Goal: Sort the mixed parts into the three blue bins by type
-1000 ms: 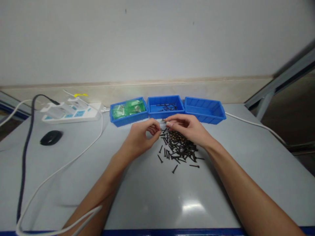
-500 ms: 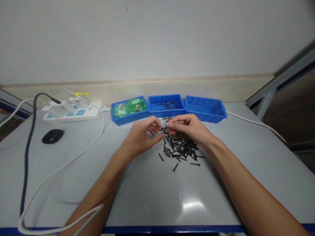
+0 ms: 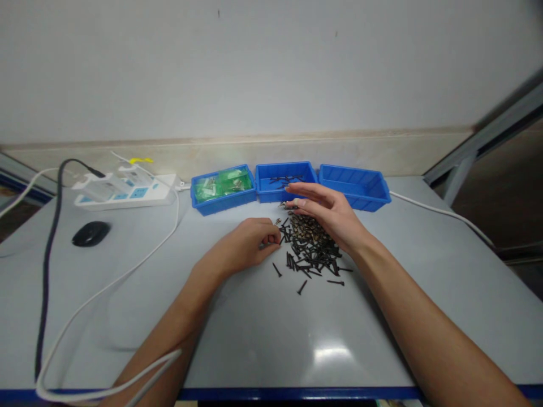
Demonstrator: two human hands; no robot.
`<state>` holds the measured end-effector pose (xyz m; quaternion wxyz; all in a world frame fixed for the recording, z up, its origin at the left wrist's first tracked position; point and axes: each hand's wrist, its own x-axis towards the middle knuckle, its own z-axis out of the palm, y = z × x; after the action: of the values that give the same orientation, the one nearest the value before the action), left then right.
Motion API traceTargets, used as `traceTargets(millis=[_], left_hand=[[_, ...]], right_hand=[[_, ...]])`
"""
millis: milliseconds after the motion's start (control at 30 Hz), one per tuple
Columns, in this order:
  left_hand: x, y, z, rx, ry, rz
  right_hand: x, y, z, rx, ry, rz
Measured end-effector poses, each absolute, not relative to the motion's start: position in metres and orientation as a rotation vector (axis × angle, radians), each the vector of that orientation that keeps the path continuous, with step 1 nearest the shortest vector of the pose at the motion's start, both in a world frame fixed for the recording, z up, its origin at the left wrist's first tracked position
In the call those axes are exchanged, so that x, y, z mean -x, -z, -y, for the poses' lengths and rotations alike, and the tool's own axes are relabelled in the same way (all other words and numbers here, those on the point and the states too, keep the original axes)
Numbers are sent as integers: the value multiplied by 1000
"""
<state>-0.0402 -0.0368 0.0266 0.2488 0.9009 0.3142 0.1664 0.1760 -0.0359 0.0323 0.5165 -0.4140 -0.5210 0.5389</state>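
A pile of dark screws (image 3: 316, 254) lies on the grey table, with brassy, shinier pieces (image 3: 306, 226) at its back part. My left hand (image 3: 257, 240) is at the pile's left edge, fingertips pinched together by some dark screws; what they hold, if anything, is too small to name. Over the back of the pile hovers my right hand (image 3: 326, 209), its fingers stretched out and apart, near the front wall of the middle blue bin (image 3: 265, 195). That bin has several dark screws (image 3: 280, 181) inside.
The left blue bin (image 3: 206, 208) holds green packets (image 3: 231, 182). At right stands another blue bin (image 3: 356, 186). A power strip (image 3: 156, 195), a black mouse (image 3: 90, 234) and a white cable (image 3: 123, 278) lie on the left. Loose screws (image 3: 302, 288) lie before the pile.
My right hand has opened and moved up toward the middle bin. My left hand has moved slightly down, its fingers now closed at the pile's edge.
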Motion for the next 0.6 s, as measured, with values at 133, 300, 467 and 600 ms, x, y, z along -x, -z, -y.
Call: traceTargets(millis=[133, 300, 467, 600], left_hand=[[42, -26, 34, -2450, -493, -885], [46, -31, 31, -2353, -667, -933], [45, -38, 31, -2315, -912, -975], [44, -39, 31, -2302, -994, -984]], right_hand=[[-177, -33, 35, 1003, -1307, 1257], [-184, -28, 32, 1113, -1222, 1399], [-187, -28, 34, 1111, -1325, 1559], [-185, -29, 36, 1034, -1519, 1476]])
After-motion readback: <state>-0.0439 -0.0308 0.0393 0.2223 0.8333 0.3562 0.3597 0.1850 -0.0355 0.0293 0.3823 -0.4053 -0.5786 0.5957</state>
